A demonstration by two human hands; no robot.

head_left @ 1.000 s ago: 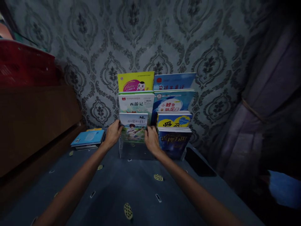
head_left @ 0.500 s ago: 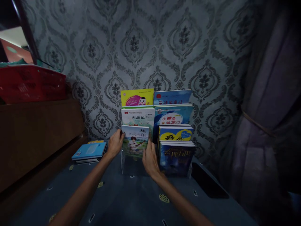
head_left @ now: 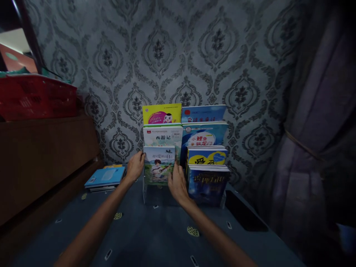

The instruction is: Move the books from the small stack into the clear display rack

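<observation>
while the left hand (head_left: pixel 135 165) holds the left edge of a paperback with a guitar player on its cover (head_left: pixel 159 168), i see the right hand (head_left: pixel 177 183) at its right edge. the left fingers are bent in, nearly closed, their tips on the edge near the upper corner; the right fingers curl in lower down, drawn together with just the book's edge between fingers and thumb.

the paperback stands upright, cover facing me, at the front left of a clear book holder (head_left: pixel 144 196), whose see-through front shows below it. in the dim light i can't quite tell whether its bottom edge touches the holder.

right behind it i read 西游记 on a pale book (head_left: pixel 163 137), with a yellow book (head_left: pixel 160 114) at the back. in the right-hand column, from back to front, i have a blue book (head_left: pixel 204 113), a teal-blue picture book (head_left: pixel 204 135), a yellow-and-blue book (head_left: pixel 207 157) and a dark-blue book (head_left: pixel 208 187).

off to the left i see a small stack topped by a light-blue book (head_left: pixel 105 176); to the right, a flat black slab (head_left: pixel 246 213) lies near the holder. all of it is on a dark blue patterned cloth (head_left: pixel 144 237).
</observation>
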